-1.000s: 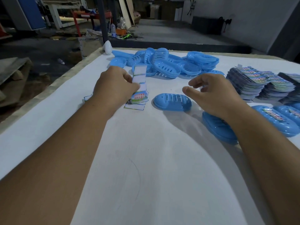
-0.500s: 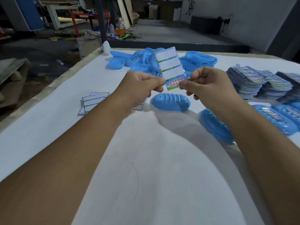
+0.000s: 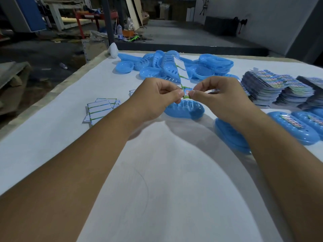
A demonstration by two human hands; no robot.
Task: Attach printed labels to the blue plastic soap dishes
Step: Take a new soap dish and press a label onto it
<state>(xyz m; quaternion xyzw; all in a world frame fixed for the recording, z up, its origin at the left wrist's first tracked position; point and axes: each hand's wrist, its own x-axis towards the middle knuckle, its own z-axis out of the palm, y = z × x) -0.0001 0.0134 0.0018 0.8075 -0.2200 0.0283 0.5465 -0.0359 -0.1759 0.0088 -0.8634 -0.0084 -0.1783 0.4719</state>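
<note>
While a soap dish [image 3: 185,110] lies below, left hand [image 3: 153,98] and right hand [image 3: 220,100] pinch the label strip [image 3: 186,92].

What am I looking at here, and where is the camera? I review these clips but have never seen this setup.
No machine: a person works bare-handed, filmed by a wide-angle camera on their head looking down. The left hand and right hand pinch a white label strip with green bands above an unlabelled blue oval plastic soap dish on the white table. Beyond lies a heap of blue dishes; at right, stacked printed labels and labelled blue dishes; at left, spent white backing sheets.
</note>
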